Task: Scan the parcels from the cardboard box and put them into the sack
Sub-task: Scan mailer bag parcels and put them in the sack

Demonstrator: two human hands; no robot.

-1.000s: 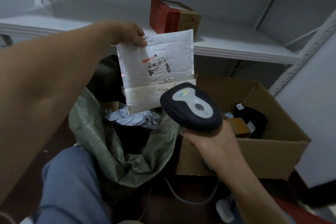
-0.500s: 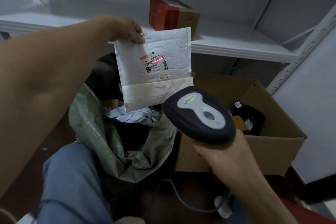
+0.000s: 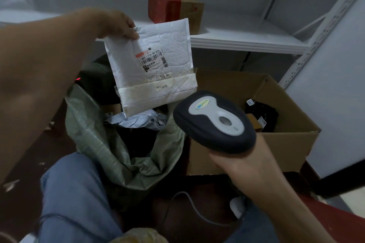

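The left arm reaches out long over the sack (image 3: 94,134), and the left hand (image 3: 116,23) pinches the top corner of a white padded parcel (image 3: 152,65) between thumb and curled fingers. The parcel hangs upright straight above the sack's open mouth, with its printed label (image 3: 153,59) facing this way and a band of tape across its lower part. The right hand (image 3: 243,165) is raised just to the right of the sack, wrapped round the handle of a dark scanner (image 3: 215,122). The fingers themselves are tucked out of sight under the scanner's head, which points forward and up. A small red dot (image 3: 78,79) glows on the dark stuff behind the sack's left edge.

Inside the sack lies a crumpled grey parcel (image 3: 138,120). Hard against the sack's right side stands the open cardboard box (image 3: 284,144), with a black parcel (image 3: 262,112) down in it. Beyond the sack, higher up, a white shelf (image 3: 246,40) carries a red and brown carton (image 3: 173,8). Nearer than the sack is a knee in blue jeans (image 3: 73,193), and a grey cable (image 3: 189,205) trails across the dark reddish floor (image 3: 39,154).
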